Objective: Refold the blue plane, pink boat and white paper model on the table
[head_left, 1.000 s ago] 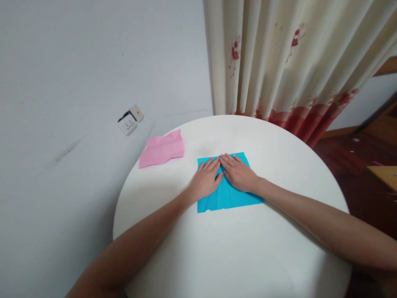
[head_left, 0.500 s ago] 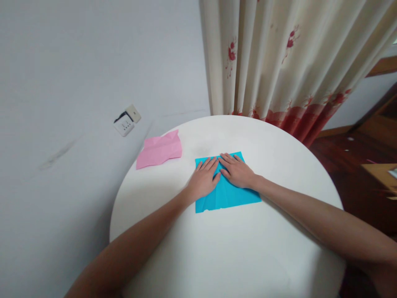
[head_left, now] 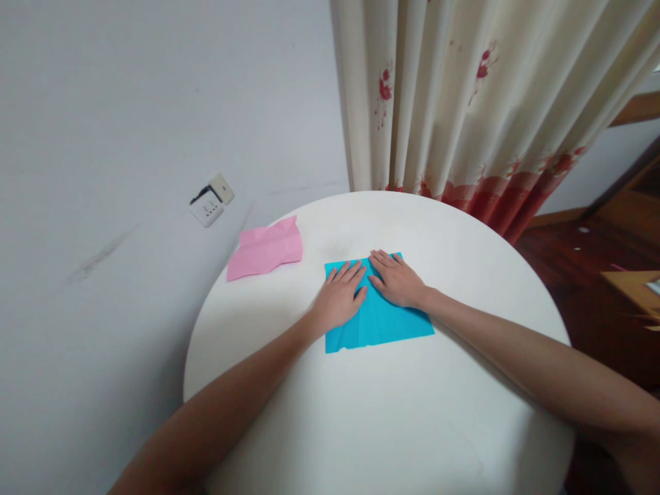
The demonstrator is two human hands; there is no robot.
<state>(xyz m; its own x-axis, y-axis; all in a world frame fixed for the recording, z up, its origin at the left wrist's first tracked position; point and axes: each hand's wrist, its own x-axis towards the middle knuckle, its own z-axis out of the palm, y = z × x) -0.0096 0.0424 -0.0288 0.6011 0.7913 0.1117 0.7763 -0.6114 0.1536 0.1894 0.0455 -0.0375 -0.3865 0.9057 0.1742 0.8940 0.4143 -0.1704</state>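
Note:
A bright blue sheet of paper (head_left: 379,323), lightly creased, lies flat on the white round table (head_left: 361,419). My left hand (head_left: 337,299) rests palm down on its left part, fingers stretched toward the far edge. On the upper right part lies my right hand (head_left: 397,280), also flat and open, its fingertips at or just past the far edge. A narrow strip of blue shows between the two hands. The sheet's near edge is slightly uneven, and both palms hide some of its surface.
A creased pink sheet (head_left: 265,249) lies at the table's far left edge, close to the wall (head_left: 103,124). A socket (head_left: 207,207) is set in that wall. Behind the table hangs a cream curtain (head_left: 438,103) with red flowers. A wooden surface (head_left: 632,292) stands at the right.
My right hand has slid slightly right and away from me across the blue sheet, widening the gap between my hands. My left hand and both sheets look unmoved.

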